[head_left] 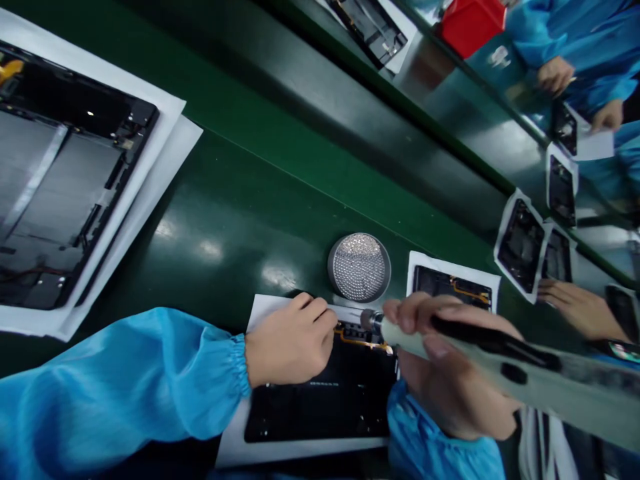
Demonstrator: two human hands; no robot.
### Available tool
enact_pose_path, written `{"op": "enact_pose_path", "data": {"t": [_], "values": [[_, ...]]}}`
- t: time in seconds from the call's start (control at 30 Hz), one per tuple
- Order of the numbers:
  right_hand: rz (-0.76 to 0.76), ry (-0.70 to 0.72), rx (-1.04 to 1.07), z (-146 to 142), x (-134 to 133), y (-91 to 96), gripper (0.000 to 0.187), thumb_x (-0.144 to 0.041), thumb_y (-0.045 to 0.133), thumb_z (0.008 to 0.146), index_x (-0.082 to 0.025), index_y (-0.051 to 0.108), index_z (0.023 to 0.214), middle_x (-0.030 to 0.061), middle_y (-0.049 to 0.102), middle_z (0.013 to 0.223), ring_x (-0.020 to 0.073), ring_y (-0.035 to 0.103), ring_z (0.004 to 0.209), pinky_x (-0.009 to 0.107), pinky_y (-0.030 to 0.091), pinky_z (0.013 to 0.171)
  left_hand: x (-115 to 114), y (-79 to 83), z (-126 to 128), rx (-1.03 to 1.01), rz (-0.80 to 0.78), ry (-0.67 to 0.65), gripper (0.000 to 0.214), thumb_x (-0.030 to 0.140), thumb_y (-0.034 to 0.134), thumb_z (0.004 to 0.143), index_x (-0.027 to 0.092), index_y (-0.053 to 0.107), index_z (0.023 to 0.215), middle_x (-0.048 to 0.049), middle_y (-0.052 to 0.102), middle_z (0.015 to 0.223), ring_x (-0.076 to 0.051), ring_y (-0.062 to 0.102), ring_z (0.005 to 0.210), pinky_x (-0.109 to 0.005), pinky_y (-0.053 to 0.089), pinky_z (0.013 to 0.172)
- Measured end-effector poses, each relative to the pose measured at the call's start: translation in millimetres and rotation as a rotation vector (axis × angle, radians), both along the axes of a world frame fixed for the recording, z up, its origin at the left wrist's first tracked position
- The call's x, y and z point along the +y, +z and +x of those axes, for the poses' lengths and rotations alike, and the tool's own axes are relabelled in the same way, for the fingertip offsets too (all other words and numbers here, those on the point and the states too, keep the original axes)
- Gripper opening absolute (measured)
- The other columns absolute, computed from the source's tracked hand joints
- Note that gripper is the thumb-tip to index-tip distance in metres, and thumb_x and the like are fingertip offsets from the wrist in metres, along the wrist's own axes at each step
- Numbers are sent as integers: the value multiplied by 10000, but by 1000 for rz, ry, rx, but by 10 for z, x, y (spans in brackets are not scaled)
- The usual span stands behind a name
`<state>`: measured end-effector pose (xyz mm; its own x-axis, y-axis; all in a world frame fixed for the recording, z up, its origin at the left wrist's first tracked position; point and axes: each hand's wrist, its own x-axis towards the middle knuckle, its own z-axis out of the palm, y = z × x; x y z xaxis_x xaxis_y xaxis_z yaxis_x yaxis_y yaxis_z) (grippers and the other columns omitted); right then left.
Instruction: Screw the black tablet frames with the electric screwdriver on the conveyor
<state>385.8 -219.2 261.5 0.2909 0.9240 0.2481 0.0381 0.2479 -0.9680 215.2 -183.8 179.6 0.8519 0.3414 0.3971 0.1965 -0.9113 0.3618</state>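
My right hand (450,373) is wrapped round a pale electric screwdriver (540,373) with a black lever, its metal tip pointing left over the top edge of an opened tablet (315,407). That black tablet lies on white paper (235,447) and has an orange flex cable (367,341) near its top. My left hand (293,340) rests on the tablet's upper left part with its fingers curled together, and the fingertips are hidden. Just beyond both hands stands a round metal dish (359,267) with a dimpled, shiny inside.
At the left, another opened tablet (65,173) lies on white sheets. Behind my right hand is a further tablet (435,280) on paper. A raised metal ledge (350,87) runs along the back. Co-workers in blue sleeves work at the right, near several tablets and a red box (473,27).
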Motion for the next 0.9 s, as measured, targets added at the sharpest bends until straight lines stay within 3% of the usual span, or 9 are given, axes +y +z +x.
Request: {"op": "enact_pose_path", "data": {"t": [0.17,0.67,0.9], "values": [[-79,77,-63,-97,-191,-84,348,-25,615,795,-234,692,1063,7,629,792,177,605,741,409,546,703,-13,-3,10,-12,-25,27,223,143,528,956,98,660,783,-89,588,804,-223,513,782,-361,372,655],[-59,84,-49,-119,-193,-204,273,-39,614,828,-214,677,1026,16,608,800,186,598,735,415,528,683,-7,4,11,9,-31,42,214,172,541,943,118,639,761,-85,557,808,-243,508,797,-372,372,654],[-65,48,-132,-162,-250,-405,187,-135,637,855,-263,656,990,21,634,839,198,632,788,408,539,713,-16,15,-44,119,-139,115,169,132,471,944,99,634,972,-139,572,998,-289,504,937,-429,465,806]]}}
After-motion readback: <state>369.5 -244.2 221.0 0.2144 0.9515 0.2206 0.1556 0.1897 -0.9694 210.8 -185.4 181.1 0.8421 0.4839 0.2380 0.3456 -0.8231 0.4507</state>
